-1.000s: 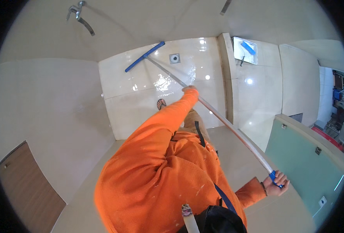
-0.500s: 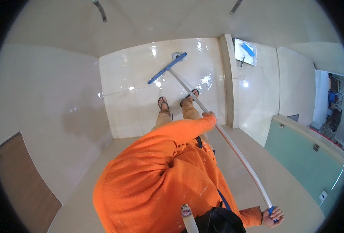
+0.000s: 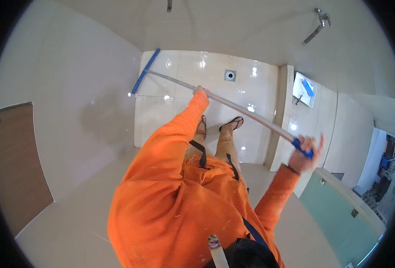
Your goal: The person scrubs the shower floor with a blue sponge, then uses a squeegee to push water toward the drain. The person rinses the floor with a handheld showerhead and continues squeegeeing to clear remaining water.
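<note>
A floor squeegee (image 3: 246,112) with a long metal pole slants across my front. My left hand (image 3: 200,91) is closed round the pole partway along. At its near end, the blue grip is in my right hand (image 3: 305,154), one finger sticking out. The squeegee's blue head (image 3: 139,82) lies at the far left, along the foot of the left wall. Wet, shiny tiles (image 3: 193,82) stretch to the right of the head. A square floor drain (image 3: 230,75) sits in these tiles, apart from the squeegee.
A low curb (image 3: 278,120) borders the wet floor on the right. Beyond it sits a white tray (image 3: 298,82) with a blue roller (image 3: 307,88). A tap (image 3: 323,18) juts from the far wall. A brown door (image 3: 16,156) stands left; a greenish panel (image 3: 331,214), lower right.
The squeegee head has swung left, from beside the drain to the left wall. My left hand has gone forward and left; my right hand has risen forward from low at the right.
</note>
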The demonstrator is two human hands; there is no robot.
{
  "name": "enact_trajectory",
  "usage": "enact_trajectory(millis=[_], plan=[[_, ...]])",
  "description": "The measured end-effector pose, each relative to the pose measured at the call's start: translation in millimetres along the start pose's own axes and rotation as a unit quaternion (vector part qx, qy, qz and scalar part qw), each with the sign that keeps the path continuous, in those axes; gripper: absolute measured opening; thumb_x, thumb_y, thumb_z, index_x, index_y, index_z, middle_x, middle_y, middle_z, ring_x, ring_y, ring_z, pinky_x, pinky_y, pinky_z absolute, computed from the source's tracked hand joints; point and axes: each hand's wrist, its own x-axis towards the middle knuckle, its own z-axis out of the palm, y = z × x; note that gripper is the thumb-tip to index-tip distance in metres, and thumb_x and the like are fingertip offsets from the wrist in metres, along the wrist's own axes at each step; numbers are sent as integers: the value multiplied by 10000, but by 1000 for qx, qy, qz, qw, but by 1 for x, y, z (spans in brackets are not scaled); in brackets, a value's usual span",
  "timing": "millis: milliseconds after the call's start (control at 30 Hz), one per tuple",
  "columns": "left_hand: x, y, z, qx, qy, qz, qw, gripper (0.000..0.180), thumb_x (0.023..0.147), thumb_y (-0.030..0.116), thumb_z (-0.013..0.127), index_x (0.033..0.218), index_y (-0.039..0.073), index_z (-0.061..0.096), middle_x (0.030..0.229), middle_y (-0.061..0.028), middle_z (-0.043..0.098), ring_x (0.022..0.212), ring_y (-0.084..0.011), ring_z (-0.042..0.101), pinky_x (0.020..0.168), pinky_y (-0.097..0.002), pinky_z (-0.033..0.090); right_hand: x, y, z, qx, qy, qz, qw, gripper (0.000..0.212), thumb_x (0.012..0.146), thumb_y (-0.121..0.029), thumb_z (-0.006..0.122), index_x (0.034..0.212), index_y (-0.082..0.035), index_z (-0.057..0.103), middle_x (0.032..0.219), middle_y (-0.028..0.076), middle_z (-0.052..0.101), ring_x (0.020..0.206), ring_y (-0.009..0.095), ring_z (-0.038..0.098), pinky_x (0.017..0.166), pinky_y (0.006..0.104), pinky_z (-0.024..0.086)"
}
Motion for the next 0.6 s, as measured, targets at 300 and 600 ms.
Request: enact_trajectory(millis=[300,600], plan=[[-13,42,77,133,-145,-22,980,407,1015,292,418,1322,40,333,1082,-149,646,902,-319,636,770,-535,623,125,32,86,-30,-116,31,992,321,853,-96,464,1149,15,517,650,43,412,636,209,467,742,487,486],[-56,-145,181,211,-200,-163,943,515,1010,424,424,1335,26,388,1184,-231,529,914,-366,631,708,-570,616,268,-232,-24,-105,-183,-62,975,89,875,-97,541,956,-59,544,599,-37,380,578,105,365,695,314,357]])
